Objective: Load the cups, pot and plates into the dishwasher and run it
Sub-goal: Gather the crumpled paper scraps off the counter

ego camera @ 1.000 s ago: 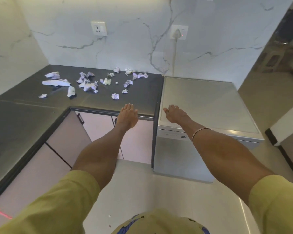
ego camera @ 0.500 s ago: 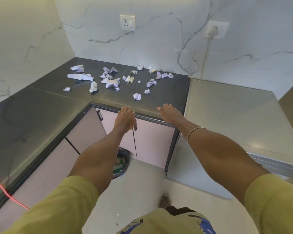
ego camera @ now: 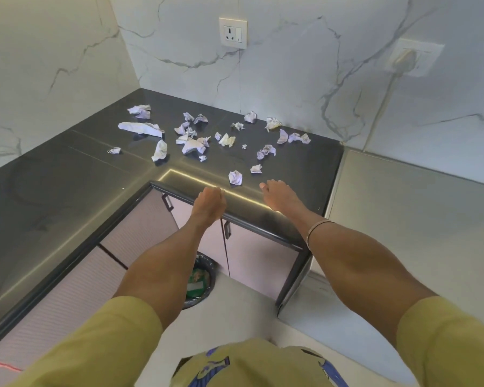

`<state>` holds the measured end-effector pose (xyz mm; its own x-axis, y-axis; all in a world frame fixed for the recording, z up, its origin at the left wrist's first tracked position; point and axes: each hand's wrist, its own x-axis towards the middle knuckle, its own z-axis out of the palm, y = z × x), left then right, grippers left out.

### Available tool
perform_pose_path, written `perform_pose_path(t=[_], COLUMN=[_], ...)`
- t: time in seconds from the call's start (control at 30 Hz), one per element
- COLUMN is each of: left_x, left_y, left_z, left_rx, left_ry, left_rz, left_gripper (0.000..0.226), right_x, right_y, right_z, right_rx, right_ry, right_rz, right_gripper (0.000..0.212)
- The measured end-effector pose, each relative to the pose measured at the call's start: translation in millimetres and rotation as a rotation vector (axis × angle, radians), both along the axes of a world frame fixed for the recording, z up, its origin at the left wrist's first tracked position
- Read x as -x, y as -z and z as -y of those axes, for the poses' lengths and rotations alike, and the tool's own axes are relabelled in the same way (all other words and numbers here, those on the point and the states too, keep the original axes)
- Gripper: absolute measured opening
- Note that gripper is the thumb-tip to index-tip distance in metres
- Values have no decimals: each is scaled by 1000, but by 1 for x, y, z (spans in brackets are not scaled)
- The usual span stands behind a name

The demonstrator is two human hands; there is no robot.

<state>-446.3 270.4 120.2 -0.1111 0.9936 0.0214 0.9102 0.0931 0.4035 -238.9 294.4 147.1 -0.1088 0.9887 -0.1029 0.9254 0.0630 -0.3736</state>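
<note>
The grey dishwasher [ego camera: 419, 219] stands at the right beside the dark counter [ego camera: 67, 196], its door closed and only its flat top and left side showing. No cups, pot or plates are in view. Both my arms reach forward over the counter's front edge. My left hand [ego camera: 208, 203] hovers at the edge with fingers loosely curled, holding nothing. My right hand [ego camera: 280, 195] is stretched flat just above the counter, near a crumpled paper ball [ego camera: 235, 177], and holds nothing.
Several crumpled paper scraps [ego camera: 193, 143] lie scattered across the back of the counter. A black bin [ego camera: 200, 280] with rubbish sits on the floor under my left arm, before pale cupboard doors [ego camera: 257, 261]. A plug [ego camera: 403, 58] sits in the right wall socket.
The view has swung left, so the dishwasher slid to the right edge. Both hands moved from the dishwasher and counter edge leftward, now over the counter near the paper scraps.
</note>
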Motion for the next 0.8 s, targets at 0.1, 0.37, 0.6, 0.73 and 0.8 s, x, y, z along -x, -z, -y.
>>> perform_pose_path(t=[0.1, 0.37, 0.6, 0.73, 0.8], left_x=[-12, -25, -24, -19, -15], left_y=[1, 13, 28, 34, 35], left_z=[-19, -71, -119, -148, -158], left_rx=[1, 47, -66, 8, 21], left_ry=[-15, 70, 267, 377, 437], left_rz=[12, 55, -75, -175, -211], left_gripper=[34, 26, 52, 68, 71], right_x=[-3, 3, 5, 19, 27], right_y=[5, 3, 9, 11, 15], right_z=[-22, -63, -108, -136, -144], right_rx=[-52, -87, -124, -127, -136], right_ry=[13, 24, 94, 162, 187], right_rz=[-42, -78, -2, -25, -32], right_gripper=[42, 35, 31, 29, 27])
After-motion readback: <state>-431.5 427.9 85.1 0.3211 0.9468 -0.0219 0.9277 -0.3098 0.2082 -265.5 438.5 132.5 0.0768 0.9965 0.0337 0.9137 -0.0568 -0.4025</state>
